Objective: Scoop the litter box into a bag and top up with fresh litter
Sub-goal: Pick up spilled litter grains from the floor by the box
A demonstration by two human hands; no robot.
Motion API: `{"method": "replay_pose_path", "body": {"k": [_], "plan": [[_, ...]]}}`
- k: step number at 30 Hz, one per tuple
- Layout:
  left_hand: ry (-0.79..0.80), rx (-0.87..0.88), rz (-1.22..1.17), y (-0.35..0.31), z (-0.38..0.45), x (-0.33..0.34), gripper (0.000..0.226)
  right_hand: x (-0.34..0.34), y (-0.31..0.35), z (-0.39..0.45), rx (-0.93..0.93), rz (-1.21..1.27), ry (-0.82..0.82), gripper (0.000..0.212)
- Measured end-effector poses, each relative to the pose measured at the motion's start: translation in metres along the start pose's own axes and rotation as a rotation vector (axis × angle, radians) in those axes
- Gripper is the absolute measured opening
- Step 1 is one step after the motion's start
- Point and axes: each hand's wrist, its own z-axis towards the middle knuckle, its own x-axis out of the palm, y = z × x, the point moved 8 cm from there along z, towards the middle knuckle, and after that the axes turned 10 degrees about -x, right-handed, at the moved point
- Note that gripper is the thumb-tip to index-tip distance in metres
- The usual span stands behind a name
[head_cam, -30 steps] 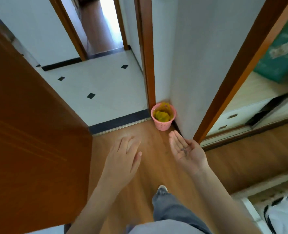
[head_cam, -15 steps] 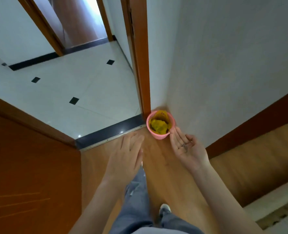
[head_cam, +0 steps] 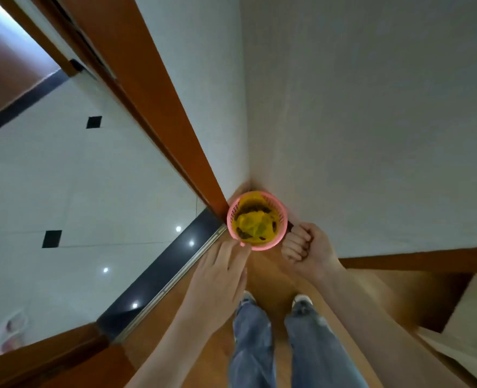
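Note:
A small pink mesh bin (head_cam: 281, 217) stands on the wooden floor in the corner beside the door frame. A yellow bag (head_cam: 252, 224) lines it, with dark clumps lying on the bag. My left hand (head_cam: 217, 278) reaches flat toward the bin, its fingertips at the bin's near rim. My right hand (head_cam: 306, 249) is curled into a fist just right of the bin, close to the wall; whether it holds anything is hidden. No litter box or scoop is in view.
A brown door frame (head_cam: 159, 107) runs up to the left of the bin, and a white wall (head_cam: 371, 135) rises behind it. A dark threshold strip (head_cam: 170, 273) leads to a white tiled floor (head_cam: 63, 191). My jeans and shoes (head_cam: 276, 331) are below.
I have stepped closer and bent over the bin. My right hand, open palm-up before, has curled into a fist beside the bin. My left hand has reached the bin's rim.

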Motion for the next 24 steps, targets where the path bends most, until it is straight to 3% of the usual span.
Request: {"method": "replay_pose_path", "body": {"k": [3,8,13,19,23,24], "plan": [[0.081,-0.022,-0.050,0.031,0.041,0.062,0.032,-0.021,-0.008,0.075,0.009,-0.007,-0.028,0.047],[0.177,-0.150,-0.215,0.085,0.075,0.191,0.040,-0.085,-0.029,0.210,0.012,-0.036,-0.175,0.024],[0.213,-0.229,-0.311,0.122,0.089,0.304,0.034,-0.144,-0.039,0.312,-0.048,-0.026,-0.309,0.031],[0.229,-0.312,-0.504,0.130,0.113,0.385,0.032,-0.182,-0.053,0.385,-0.007,0.005,-0.302,0.042],[0.331,-0.437,-0.842,0.117,0.119,0.418,0.036,-0.189,-0.048,0.401,-0.009,-0.370,-0.276,0.056],[0.368,-0.486,-0.952,0.113,0.118,0.423,0.038,-0.187,-0.051,0.401,0.028,-0.368,-0.262,0.059]]}}
